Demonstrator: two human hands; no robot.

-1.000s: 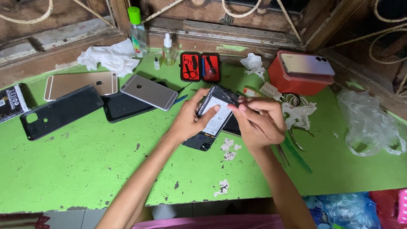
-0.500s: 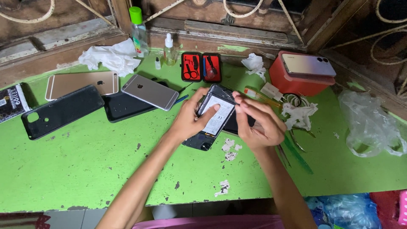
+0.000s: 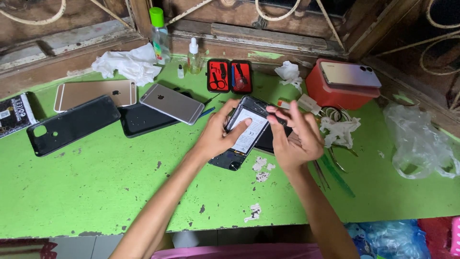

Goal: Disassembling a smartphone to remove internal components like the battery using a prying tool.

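An opened black phone [image 3: 245,130] with its back off lies on the green table [image 3: 96,192], a white-labelled battery showing inside it. My left hand [image 3: 218,134] grips the phone's left edge, thumb pressed on the battery. My right hand [image 3: 297,136] hovers at the phone's right edge with its fingers spread and fingertips touching the upper rim.
Left of the phone lie a grey phone [image 3: 172,103], a gold phone [image 3: 96,93], a black back cover [image 3: 72,124] and a dark panel [image 3: 141,120]. A red tool case [image 3: 230,76], bottles [image 3: 159,36], a red box [image 3: 335,88] with a phone on it, tissues and tweezers [image 3: 338,158] surround the spot.
My right hand has opened its fingers and lifted slightly off the phone's right side. My left hand keeps its hold on the phone.
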